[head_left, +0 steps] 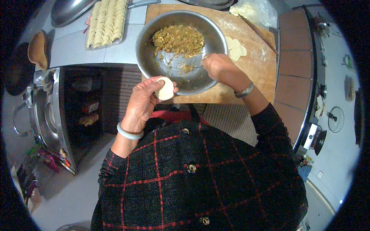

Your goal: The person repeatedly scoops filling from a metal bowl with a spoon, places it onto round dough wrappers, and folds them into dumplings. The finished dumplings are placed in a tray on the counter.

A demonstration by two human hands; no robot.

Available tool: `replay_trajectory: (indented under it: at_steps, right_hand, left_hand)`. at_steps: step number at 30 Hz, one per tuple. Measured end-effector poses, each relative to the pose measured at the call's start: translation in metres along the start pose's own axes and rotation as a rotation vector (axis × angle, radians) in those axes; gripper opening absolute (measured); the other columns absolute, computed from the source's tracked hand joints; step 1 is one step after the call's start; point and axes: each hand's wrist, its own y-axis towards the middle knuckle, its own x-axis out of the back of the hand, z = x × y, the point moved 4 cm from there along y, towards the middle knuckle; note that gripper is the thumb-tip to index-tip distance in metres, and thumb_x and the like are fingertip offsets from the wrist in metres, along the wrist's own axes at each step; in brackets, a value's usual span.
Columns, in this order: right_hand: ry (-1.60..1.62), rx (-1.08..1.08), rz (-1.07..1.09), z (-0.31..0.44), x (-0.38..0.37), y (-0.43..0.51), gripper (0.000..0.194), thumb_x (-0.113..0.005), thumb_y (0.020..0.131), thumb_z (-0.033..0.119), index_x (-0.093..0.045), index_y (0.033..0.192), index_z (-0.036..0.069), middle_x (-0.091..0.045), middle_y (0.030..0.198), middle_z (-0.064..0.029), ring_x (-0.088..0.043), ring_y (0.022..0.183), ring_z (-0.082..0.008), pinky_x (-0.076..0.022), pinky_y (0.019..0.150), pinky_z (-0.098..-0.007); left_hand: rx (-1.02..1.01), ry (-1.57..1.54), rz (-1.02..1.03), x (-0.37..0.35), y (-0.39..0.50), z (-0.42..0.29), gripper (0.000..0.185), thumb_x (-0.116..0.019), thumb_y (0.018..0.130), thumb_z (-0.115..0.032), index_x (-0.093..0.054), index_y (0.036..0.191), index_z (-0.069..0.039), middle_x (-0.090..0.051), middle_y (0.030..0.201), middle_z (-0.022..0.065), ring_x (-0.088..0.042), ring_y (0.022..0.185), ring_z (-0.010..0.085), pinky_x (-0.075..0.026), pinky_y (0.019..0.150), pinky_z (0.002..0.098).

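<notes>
My left hand (144, 98) holds a round dough wrapper (165, 89) between thumb and fingers, near the front rim of a large steel bowl (140, 55). Inside the bowl lies a mound of chopped filling (179, 39), with scattered bits below it. Over the bowl's right side, my right hand (216, 67) is closed around a thin utensil (198, 66), mostly hidden by the fingers. A small lump of filling (186, 68) sits at the utensil's far end. Several more wrappers (236, 49) overlap on the floured wooden board (257, 69), right of the bowl.
A tray of folded dumplings (107, 23) in rows stands at the back left, near a metal lid (70, 11). A gourd ladle (38, 49) lies at the counter's left end. A plastic bag of dough (254, 13) and a thin stick (258, 34) are at the back right.
</notes>
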Motion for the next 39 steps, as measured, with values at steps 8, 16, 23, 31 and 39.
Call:
replay_trajectory:
  at_steps: [8,16,23,31,39]
  right_hand:
    - [0.484,0.073,0.223,0.011,-0.004,0.010,0.011,-0.058,0.082,0.007,-0.065,0.077,-0.001,-0.060,0.063,-0.0123,-0.057,0.058,-0.0280,-0.0453,0.055,-0.0380]
    - [1.153,-0.523,0.601,0.005,0.002,-0.001,0.023,-0.064,0.085,0.023,-0.071,0.090,0.002,-0.057,0.062,0.0031,-0.045,0.048,-0.0051,-0.0320,0.042,-0.0237]
    - [1.383,-0.533,0.248,0.020,0.032,-0.010,0.028,-0.064,0.089,0.022,-0.069,0.100,-0.004,-0.057,0.065,-0.0002,-0.041,0.045,-0.0037,-0.0266,0.040,-0.0192]
    - [0.771,-0.388,-0.084,0.056,0.043,-0.010,0.019,-0.058,0.091,0.011,-0.069,0.102,0.001,-0.064,0.072,-0.0052,-0.058,0.062,-0.0131,-0.0494,0.059,-0.0308]
    - [0.774,-0.365,-0.257,0.059,0.060,-0.022,0.019,-0.057,0.092,0.012,-0.069,0.099,-0.001,-0.065,0.072,-0.0058,-0.059,0.063,-0.0120,-0.0488,0.057,-0.0290]
  left_hand:
    - [-0.056,0.031,-0.016,0.013,-0.011,-0.007,0.024,-0.054,0.097,-0.013,-0.061,0.112,0.004,-0.070,0.104,0.0199,-0.070,0.094,0.0282,-0.060,0.080,0.0367]
    - [-0.128,0.019,-0.027,0.019,-0.011,-0.017,0.027,-0.052,0.098,-0.015,-0.060,0.112,0.006,-0.069,0.108,0.0204,-0.069,0.100,0.0299,-0.057,0.089,0.0392]
    - [-0.131,-0.126,-0.073,0.002,0.006,-0.026,0.035,-0.046,0.102,-0.019,-0.053,0.122,0.009,-0.061,0.124,0.0222,-0.063,0.112,0.0319,-0.053,0.096,0.0428]
    - [-0.133,-0.235,0.242,-0.030,0.016,-0.034,0.045,-0.034,0.106,-0.027,-0.047,0.129,0.009,-0.058,0.127,0.0247,-0.058,0.118,0.0330,-0.050,0.100,0.0427]
    - [-0.173,-0.282,0.138,-0.028,0.017,-0.032,0.036,-0.041,0.104,-0.018,-0.046,0.126,0.011,-0.059,0.125,0.0233,-0.062,0.112,0.0301,-0.053,0.095,0.0419]
